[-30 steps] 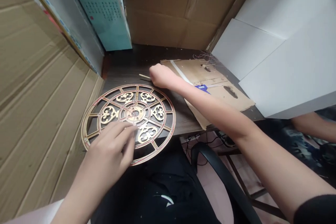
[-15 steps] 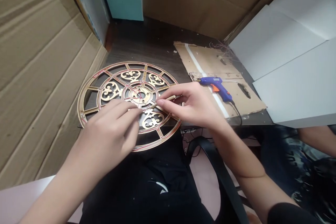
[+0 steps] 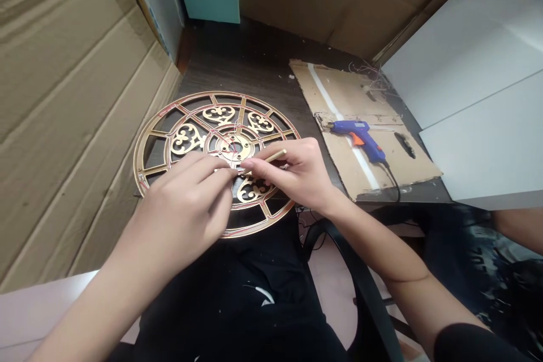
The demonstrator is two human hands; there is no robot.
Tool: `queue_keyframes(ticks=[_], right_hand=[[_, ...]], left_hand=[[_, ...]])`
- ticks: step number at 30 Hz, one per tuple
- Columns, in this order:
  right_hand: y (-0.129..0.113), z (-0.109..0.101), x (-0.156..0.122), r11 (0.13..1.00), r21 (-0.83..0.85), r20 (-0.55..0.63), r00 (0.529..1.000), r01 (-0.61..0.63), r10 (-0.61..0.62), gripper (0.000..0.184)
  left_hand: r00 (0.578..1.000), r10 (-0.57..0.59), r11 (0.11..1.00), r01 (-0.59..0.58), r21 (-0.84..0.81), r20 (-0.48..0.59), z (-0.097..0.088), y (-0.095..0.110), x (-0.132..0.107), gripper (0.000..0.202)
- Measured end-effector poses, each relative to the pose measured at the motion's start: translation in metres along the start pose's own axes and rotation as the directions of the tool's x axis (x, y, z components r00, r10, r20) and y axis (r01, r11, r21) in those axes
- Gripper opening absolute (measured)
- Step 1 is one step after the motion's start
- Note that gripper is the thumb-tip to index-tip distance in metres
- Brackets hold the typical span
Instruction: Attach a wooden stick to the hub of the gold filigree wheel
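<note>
A round gold openwork frame (image 3: 266, 210), with scroll ornaments and red and white wires along its rings, lies partly over the table's front edge. My right hand (image 3: 303, 178) pinches a thin pale stick (image 3: 278, 154) between thumb and fingers, its lower end pointing toward the hub. My left hand (image 3: 189, 195) is closed beside that end, its fingertips together just below the hub. Whether it grips a wire or another small piece is hidden. Thin wires (image 3: 233, 146) gather at the centre of the frame.
A blue glue gun (image 3: 358, 136) with an orange trigger rests on a cardboard sheet (image 3: 343, 172) at the right. Loose wires (image 3: 375, 76) lie behind it. Cardboard (image 3: 85, 96) walls the left side. Another person's arm (image 3: 520, 230) shows at the far right.
The view has shifted slightly. My right hand has brought the stick's lower end closer to my left fingertips, and more of its upper end shows. Both hands remain closed.
</note>
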State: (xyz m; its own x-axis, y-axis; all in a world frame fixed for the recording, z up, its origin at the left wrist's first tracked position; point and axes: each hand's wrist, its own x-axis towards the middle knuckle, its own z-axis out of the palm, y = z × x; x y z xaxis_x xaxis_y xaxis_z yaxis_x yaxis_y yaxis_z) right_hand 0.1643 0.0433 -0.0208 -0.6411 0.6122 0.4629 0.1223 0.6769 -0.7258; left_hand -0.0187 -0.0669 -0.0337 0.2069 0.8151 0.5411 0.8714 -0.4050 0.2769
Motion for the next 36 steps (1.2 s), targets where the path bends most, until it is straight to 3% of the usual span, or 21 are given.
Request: queue_keyframes(ticks=[7, 13, 17, 20, 25, 28, 36], right_hand=[[0.002, -0.001, 0.006, 0.996, -0.064, 0.034, 0.997, 0.064, -0.062, 0.020], [0.001, -0.003, 0.014, 0.978, -0.188, 0.118, 0.990, 0.094, -0.073, 0.034], [-0.004, -0.011, 0.025, 0.974, -0.228, 0.217, 0.975, 0.010, 0.041, 0.040], [-0.007, -0.017, 0.037, 0.956, -0.280, 0.304, 0.937, -0.083, 0.170, 0.045], [-0.001, -0.020, 0.049, 0.963, -0.226, 0.384, 0.895, -0.147, 0.227, 0.046], [0.001, -0.018, 0.046, 0.968, -0.191, 0.373, 0.900, -0.163, 0.225, 0.049], [0.000, -0.016, 0.021, 0.983, -0.092, 0.203, 0.964, -0.157, 0.173, 0.042]], left_hand=[[1.000, -0.002, 1.000, 0.002, 0.003, 0.013, -0.002, 0.000, 0.001, 0.021], [1.000, 0.006, 0.999, -0.006, 0.042, 0.018, -0.001, 0.001, 0.001, 0.021], [1.000, 0.005, 0.997, -0.007, 0.075, 0.027, 0.000, 0.002, 0.000, 0.021], [0.999, 0.011, 0.996, -0.014, 0.085, 0.031, -0.001, 0.002, 0.001, 0.022], [0.999, 0.026, 0.996, -0.028, 0.080, 0.033, -0.001, 0.002, 0.004, 0.019], [0.999, 0.019, 0.998, -0.021, 0.052, 0.040, -0.001, 0.001, 0.004, 0.020], [0.999, -0.019, 1.000, 0.020, -0.017, 0.040, -0.003, -0.001, 0.005, 0.020]])
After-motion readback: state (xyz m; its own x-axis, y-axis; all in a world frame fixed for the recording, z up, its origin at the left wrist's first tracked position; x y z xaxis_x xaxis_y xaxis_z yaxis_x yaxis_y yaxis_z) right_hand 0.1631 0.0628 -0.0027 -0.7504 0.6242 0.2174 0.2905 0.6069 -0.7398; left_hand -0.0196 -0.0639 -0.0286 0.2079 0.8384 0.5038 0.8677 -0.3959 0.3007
